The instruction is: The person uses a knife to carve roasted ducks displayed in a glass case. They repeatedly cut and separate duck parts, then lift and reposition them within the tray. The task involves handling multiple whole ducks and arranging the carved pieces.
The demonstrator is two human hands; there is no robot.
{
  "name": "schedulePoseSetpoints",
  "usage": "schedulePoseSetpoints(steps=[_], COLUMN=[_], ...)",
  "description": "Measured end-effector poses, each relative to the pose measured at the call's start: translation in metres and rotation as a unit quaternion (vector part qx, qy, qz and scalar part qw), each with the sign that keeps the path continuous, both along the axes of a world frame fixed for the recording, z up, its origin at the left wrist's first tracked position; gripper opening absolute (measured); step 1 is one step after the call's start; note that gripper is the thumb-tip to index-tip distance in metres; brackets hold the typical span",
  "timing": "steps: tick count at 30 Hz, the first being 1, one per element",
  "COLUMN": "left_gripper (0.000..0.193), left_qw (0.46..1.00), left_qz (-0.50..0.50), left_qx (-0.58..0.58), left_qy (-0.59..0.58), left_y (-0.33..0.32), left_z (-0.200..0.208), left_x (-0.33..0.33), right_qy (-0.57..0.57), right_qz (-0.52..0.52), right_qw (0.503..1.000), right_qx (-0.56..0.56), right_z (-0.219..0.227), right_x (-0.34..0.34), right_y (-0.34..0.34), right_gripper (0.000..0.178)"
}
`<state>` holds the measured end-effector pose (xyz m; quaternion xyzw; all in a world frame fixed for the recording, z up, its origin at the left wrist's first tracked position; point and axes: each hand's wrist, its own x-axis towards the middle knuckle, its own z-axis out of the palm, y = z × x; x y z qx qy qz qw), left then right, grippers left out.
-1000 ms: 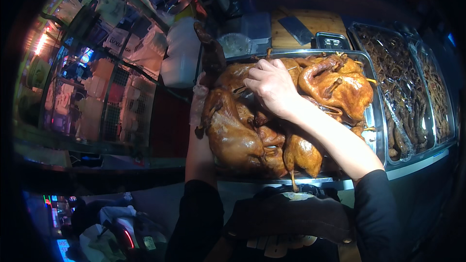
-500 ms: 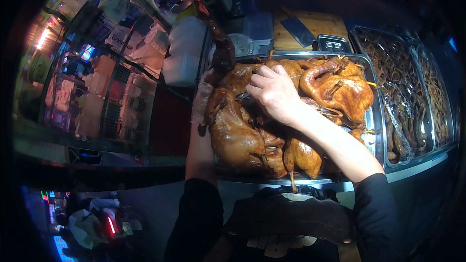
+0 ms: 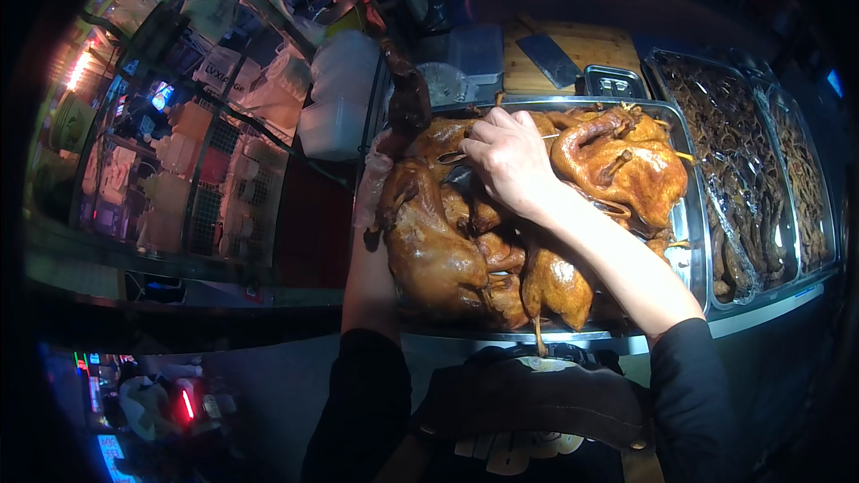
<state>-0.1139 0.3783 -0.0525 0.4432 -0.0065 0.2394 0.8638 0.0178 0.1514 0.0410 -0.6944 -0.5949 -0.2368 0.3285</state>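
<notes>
Several glossy brown roast ducks (image 3: 438,250) lie heaped in a large metal tray (image 3: 696,215) before me. My right hand (image 3: 508,159) is bare and closed over the far middle of the heap, gripping a thin metal rod (image 3: 452,158) whose ends show on either side of the fist. Whether it is a hook or another tool is unclear. At the tray's left edge is my left hand (image 3: 407,112), in deep shadow beyond a clear plastic glove cuff (image 3: 371,183). Its fingers cannot be told apart from the dark shapes there. A whole duck (image 3: 640,170) rests to the right.
Beyond the tray are a wooden board (image 3: 595,45) with a cleaver (image 3: 548,60) and a small metal pan (image 3: 615,80). Film-covered trays of dark food (image 3: 734,170) stand right. Stacked white containers (image 3: 335,98) and a rail (image 3: 295,156) are left.
My right hand has shifted slightly right and the rod's curved end shows more clearly at its left. My left arm has barely moved.
</notes>
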Motion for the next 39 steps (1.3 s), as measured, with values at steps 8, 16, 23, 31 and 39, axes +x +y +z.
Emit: schedulePoseSetpoints(steps=[8, 16, 23, 31, 39], left_gripper=[0.059, 0.059, 0.06, 0.06, 0.06], left_qw=[1.0, 1.0, 1.0, 0.999, 0.997], left_qz=[0.003, 0.002, 0.007, 0.028, 0.069], left_qx=[0.004, 0.004, 0.008, 0.019, 0.029], left_qy=[0.0, 0.006, 0.012, 0.022, 0.024], left_y=[-0.002, -0.003, -0.001, 0.002, -0.003], left_z=[0.002, 0.003, 0.005, 0.015, 0.02], left_x=[0.003, 0.005, 0.0, -0.016, -0.04], right_qy=[-0.027, -0.025, -0.016, -0.001, 0.057], right_qz=[0.04, 0.052, 0.02, 0.01, -0.052], right_qw=[0.999, 0.998, 0.999, 0.998, 0.995], right_qx=[-0.005, -0.012, -0.037, 0.066, 0.056], right_z=[0.004, 0.004, 0.004, 0.031, 0.032], right_x=[0.005, 0.01, 0.016, 0.032, 0.026], right_y=[0.008, 0.01, -0.004, -0.031, -0.089], right_gripper=[0.013, 0.014, 0.017, 0.018, 0.019])
